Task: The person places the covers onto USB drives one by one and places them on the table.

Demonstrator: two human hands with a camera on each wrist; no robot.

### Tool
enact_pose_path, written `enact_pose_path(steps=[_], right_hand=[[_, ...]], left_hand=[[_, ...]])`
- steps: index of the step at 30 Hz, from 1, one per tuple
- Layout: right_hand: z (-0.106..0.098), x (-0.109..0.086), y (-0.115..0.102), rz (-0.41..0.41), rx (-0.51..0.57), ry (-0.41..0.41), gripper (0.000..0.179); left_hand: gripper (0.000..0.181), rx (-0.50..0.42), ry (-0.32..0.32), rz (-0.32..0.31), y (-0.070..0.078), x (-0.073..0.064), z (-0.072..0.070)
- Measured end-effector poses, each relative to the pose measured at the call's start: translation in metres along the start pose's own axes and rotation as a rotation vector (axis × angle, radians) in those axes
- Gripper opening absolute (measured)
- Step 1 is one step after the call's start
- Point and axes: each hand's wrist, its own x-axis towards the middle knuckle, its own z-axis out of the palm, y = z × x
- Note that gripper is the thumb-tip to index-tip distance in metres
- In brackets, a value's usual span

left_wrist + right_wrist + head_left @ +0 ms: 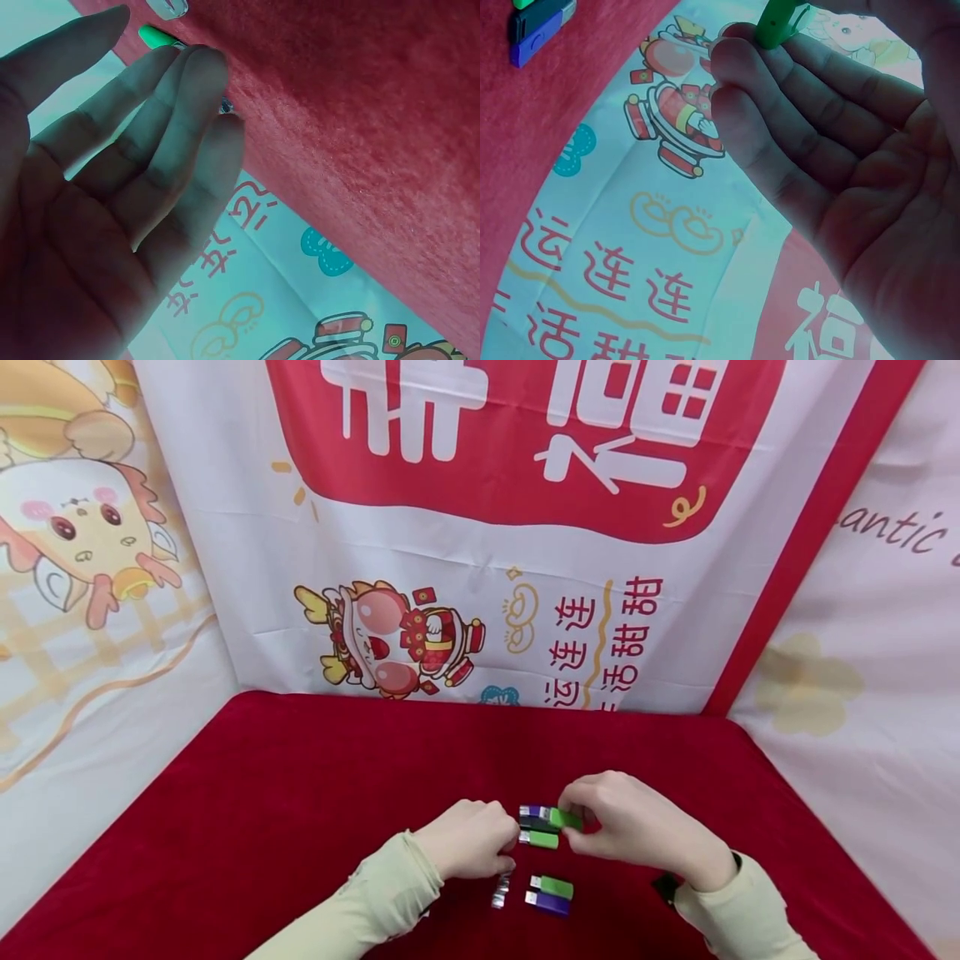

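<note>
My right hand (630,818) pinches a green USB flash drive (565,819) between thumb and fingertips, its metal plug pointing left. The held drive overlaps a row of drives lying on the red cloth: a purple one (531,811), a black one (532,823) and a green one (543,839). At the left ends of that row is my left hand (474,839), its fingers loosely bent and nothing between thumb and fingers in the left wrist view. Nearer me lie another green drive (555,886) and a purple drive (551,904). Several silver metal pieces (500,892) lie below the left fingertips.
Red velvety cloth (337,777) covers the table. A printed white and red curtain (420,552) hangs along the back edge, with patterned cloths (97,635) at the sides. A small black object (665,887) shows beside the right wrist.
</note>
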Motion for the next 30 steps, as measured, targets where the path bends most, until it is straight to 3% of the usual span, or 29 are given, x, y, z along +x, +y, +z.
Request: enact_pose_path(steps=[21,30], right_hand=[[0.0001,-0.0030,0.0009,-0.015,-0.008,0.035,0.012],[-0.0002,-0.0018,0.0007,-0.023,-0.015,0.031,0.013]], left_hand=[[0.041,0.074,-0.011,0.007,0.0032,0.0064,0.0046],[0.034,0.099,-0.007,-0.001,0.0016,0.0068,0.0038]])
